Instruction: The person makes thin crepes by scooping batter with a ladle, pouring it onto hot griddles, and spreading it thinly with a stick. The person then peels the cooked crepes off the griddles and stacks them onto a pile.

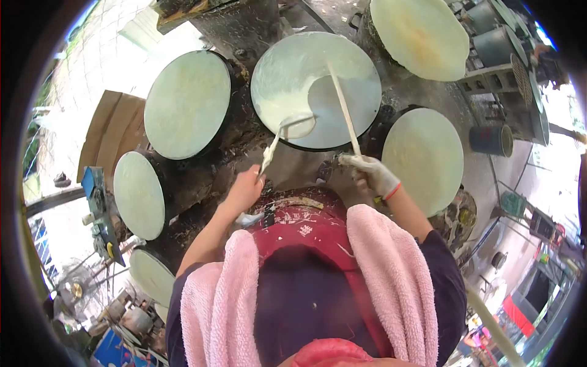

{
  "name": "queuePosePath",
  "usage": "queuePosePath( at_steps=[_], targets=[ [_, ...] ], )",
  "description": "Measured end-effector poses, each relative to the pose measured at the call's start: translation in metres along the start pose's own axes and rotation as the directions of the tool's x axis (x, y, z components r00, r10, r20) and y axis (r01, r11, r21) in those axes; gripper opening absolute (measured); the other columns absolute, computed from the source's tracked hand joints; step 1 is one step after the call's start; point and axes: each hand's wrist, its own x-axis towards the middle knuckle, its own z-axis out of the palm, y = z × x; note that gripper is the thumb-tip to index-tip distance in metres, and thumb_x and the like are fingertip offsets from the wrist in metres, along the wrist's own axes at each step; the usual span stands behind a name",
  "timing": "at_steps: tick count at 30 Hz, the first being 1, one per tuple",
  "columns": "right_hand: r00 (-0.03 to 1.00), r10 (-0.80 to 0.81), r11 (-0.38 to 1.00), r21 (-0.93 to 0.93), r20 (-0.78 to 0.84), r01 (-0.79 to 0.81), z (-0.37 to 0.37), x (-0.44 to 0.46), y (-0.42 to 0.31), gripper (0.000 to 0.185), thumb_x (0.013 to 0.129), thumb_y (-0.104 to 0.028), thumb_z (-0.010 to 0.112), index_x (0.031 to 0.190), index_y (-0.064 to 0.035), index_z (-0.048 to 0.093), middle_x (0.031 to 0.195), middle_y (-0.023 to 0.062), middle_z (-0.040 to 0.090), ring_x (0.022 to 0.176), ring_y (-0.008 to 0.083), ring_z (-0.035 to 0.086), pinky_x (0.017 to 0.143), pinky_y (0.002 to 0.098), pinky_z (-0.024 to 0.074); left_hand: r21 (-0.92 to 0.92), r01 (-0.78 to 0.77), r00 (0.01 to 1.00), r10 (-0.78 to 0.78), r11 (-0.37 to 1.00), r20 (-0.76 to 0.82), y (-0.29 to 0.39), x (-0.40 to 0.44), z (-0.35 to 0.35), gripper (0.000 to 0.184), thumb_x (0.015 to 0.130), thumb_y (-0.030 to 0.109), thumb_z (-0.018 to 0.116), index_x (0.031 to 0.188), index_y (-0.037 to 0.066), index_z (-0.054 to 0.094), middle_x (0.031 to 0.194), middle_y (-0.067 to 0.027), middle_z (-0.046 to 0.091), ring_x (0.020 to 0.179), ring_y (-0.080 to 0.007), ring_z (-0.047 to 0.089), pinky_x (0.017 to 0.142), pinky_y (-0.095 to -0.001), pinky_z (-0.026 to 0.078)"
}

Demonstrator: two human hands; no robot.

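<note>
In front of me is a round griddle, partly coated with pale, wet batter; a grey patch on its right side is bare. My left hand is closed around the batter-smeared handle of a ladle, whose bowl rests at the griddle's near edge. My right hand, in a whitish glove, grips a long, thin wooden stick that reaches across the griddle. Whether the stick's far end touches the batter I cannot tell.
Other round griddles with pale sheets surround me: one at left, a lower-left one, one at upper right and one at right. Cardboard stands at far left. A bucket is on the right.
</note>
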Motion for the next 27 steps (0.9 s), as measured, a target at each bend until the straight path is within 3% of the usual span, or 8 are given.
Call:
queuePosePath(
  at_steps=[4,8,12,16,17,20,24,27],
  targets=[
    [0.933,-0.330,0.942,-0.114,-0.145,0.315,0.137,0.055,0.037,0.024,0.093,-0.035,0.064,0.096,-0.0114,0.060,0.062,-0.0037,0.049,0.044,0.0059,0.046,0.037,0.0217,0.0358,-0.288,-0.049,0.939,-0.054,0.956,-0.339,0.008,-0.014,-0.059,0.014,0.096,0.013,0.056,0.099,0.000,0.058,0.067,-0.0055,0.053,0.064,-0.0090,0.048,0.056,-0.0307,0.041],
    [0.880,-0.386,0.921,-0.073,-0.276,0.382,0.228,0.156,0.064,0.026,0.091,-0.037,0.062,0.090,-0.0118,0.057,0.062,-0.0018,0.051,0.043,0.0101,0.047,0.037,0.0266,0.0391,-0.325,-0.068,0.886,-0.093,0.943,-0.454,-0.048,-0.028,-0.098,0.014,0.095,0.012,0.055,0.095,-0.002,0.056,0.065,-0.0093,0.054,0.057,-0.0139,0.049,0.053,-0.0326,0.041],
    [0.459,-0.683,0.708,-0.670,-0.569,0.223,0.221,0.199,0.097,0.043,0.094,-0.043,0.051,0.104,-0.0028,0.063,0.097,0.0235,0.068,0.096,0.0428,0.062,0.084,0.0466,0.0475,-0.591,0.015,0.923,-0.238,0.807,-0.301,-0.080,-0.053,-0.114,0.015,0.097,0.014,0.053,0.091,0.000,0.056,0.061,0.0015,0.049,0.051,-0.0058,0.041,0.046,-0.0257,0.033],
    [0.347,-0.630,0.770,-0.617,-0.694,0.163,0.171,0.170,0.115,0.042,0.094,-0.042,0.053,0.103,-0.0027,0.063,0.089,0.0191,0.069,0.089,0.0376,0.065,0.080,0.0448,0.0491,-0.727,0.065,0.939,-0.288,0.683,-0.186,-0.100,-0.078,-0.110,0.016,0.099,0.014,0.050,0.085,0.007,0.048,0.059,0.0057,0.042,0.043,-0.0024,0.037,0.038,-0.0219,0.027],
    [0.390,-0.556,0.831,-0.479,-0.734,0.283,0.158,0.170,0.114,0.029,0.094,-0.036,0.057,0.097,-0.0082,0.064,0.058,0.0033,0.054,0.043,0.0155,0.053,0.041,0.0326,0.0439,-0.767,0.075,0.935,-0.313,0.637,-0.168,-0.098,-0.082,-0.109,0.017,0.099,0.013,0.050,0.084,0.008,0.045,0.060,0.0054,0.041,0.042,-0.0029,0.036,0.036,-0.0219,0.027],
    [0.582,-0.426,0.875,-0.152,-0.693,0.459,0.194,0.135,0.103,0.026,0.094,-0.035,0.058,0.096,-0.0101,0.062,0.056,0.0002,0.048,0.044,0.0132,0.052,0.040,0.0299,0.0420,-0.760,0.077,0.919,-0.342,0.646,-0.197,-0.095,-0.090,-0.102,0.015,0.100,0.012,0.049,0.086,0.007,0.045,0.060,0.0044,0.042,0.041,-0.0033,0.035,0.036,-0.0220,0.028],
    [0.479,-0.775,0.397,-0.907,-0.413,-0.139,0.158,0.150,0.140,0.035,0.096,-0.038,0.049,0.104,-0.0044,0.055,0.076,0.0207,0.066,0.072,0.0379,0.066,0.067,0.0509,0.0491,-0.745,0.087,0.911,-0.356,0.661,-0.209,-0.083,-0.086,-0.084,0.013,0.100,0.011,0.049,0.088,0.006,0.046,0.060,0.0037,0.042,0.041,-0.0040,0.036,0.036,-0.0226,0.027],
    [0.457,-0.721,0.515,-0.844,-0.521,-0.149,0.132,0.090,0.111,0.037,0.097,-0.038,0.046,0.108,-0.0031,0.054,0.087,0.0260,0.066,0.085,0.0438,0.064,0.074,0.0532,0.0475,-0.754,0.088,0.910,-0.360,0.651,-0.204,-0.057,-0.080,-0.066,0.013,0.100,0.011,0.049,0.088,0.005,0.047,0.060,0.0036,0.041,0.041,-0.0043,0.036,0.036,-0.0228,0.027]
  ],
)
